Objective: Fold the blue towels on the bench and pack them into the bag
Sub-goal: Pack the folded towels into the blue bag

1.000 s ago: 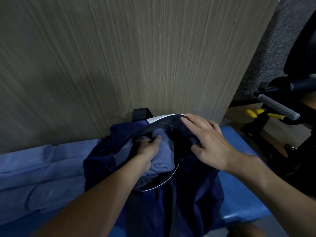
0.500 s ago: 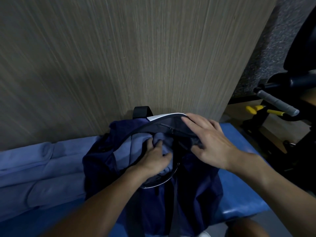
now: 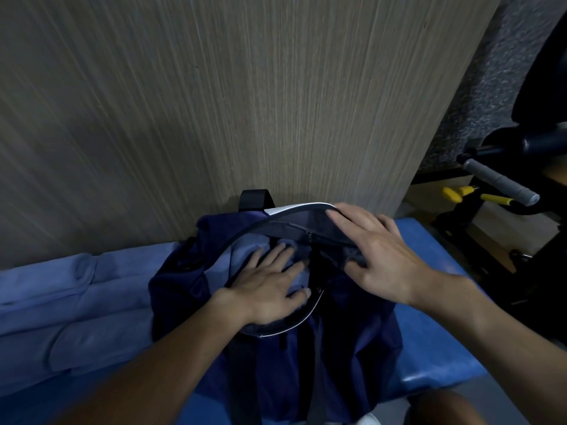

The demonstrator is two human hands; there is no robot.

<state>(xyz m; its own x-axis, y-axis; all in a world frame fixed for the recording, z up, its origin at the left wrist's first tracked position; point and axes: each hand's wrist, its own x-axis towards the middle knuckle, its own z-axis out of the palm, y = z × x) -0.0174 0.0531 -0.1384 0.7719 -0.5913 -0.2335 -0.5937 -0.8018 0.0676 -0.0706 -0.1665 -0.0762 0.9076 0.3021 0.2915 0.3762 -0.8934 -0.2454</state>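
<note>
Soft terry is yielding under the left hand [image 3: 270, 289], pressing flat with fingers spread on the blue towel [image 3: 244, 256] inside the bag [image 3: 352, 357]. The right hand [image 3: 377, 256] is pinching the limp rim [image 3: 300, 208] open. Spare towels [image 3: 76, 302] are lying on the worktop [image 3: 435, 326] - light, floppy, probably best gripped along their folds.

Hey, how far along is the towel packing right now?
Done: at least one blue towel sits inside the bag. In hand: the left hand presses flat on that towel while the right hand holds the bag's rim open. Left: more towels, apparently folded, lie on the bench left of the bag, not yet packed.
</note>
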